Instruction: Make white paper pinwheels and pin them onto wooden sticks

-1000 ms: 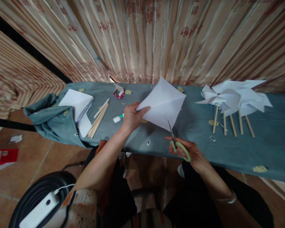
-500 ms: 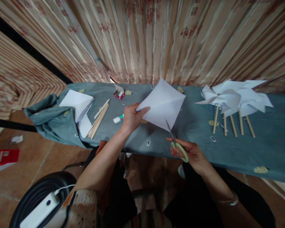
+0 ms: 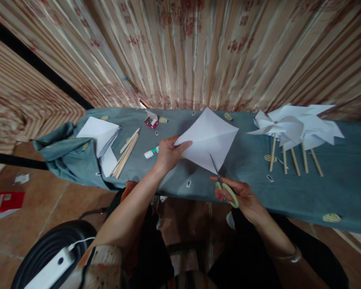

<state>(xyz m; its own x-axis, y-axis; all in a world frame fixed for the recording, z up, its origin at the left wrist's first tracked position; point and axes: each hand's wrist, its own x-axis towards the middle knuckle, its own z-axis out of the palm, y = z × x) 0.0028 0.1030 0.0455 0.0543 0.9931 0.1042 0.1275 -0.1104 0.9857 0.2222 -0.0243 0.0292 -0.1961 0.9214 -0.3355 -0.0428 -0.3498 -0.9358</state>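
Paper sheet (image 3: 209, 132), white and turned like a diamond, is held over the middle of the cloth-covered counter (image 3: 252, 180); take it as the clock's centre, twelve towards the curtain (image 3: 198, 60). A crease runs across it, its end reaching the three o'clock corner. Between nine and ten o'clock sits a small red box (image 3: 152, 121), flap raised, with many tiny dark and shiny pieces inside, too small to make out.

The left hand (image 3: 168, 153) has its grip pinched on the sheet's nine o'clock corner, thumb flat on the upper face, the other fingers mostly hidden. At five o'clock the right hand (image 3: 239, 196) has its grip curled through the green handles of the scissors (image 3: 219, 177), index finger stretched along them. One blade lies over the sheet at its six o'clock corner, pointing to eleven; how wide the blades are parted, I cannot tell.

Between eight and nine o'clock, a glue stick (image 3: 151, 152) rests just beside the left hand, with a bundle of wooden sticks (image 3: 126, 156) farther out. Folded white papers (image 3: 99, 132) lie at nine. At three o'clock, paper pinwheels (image 3: 289, 126) overlap, five stick ends pointing towards six.
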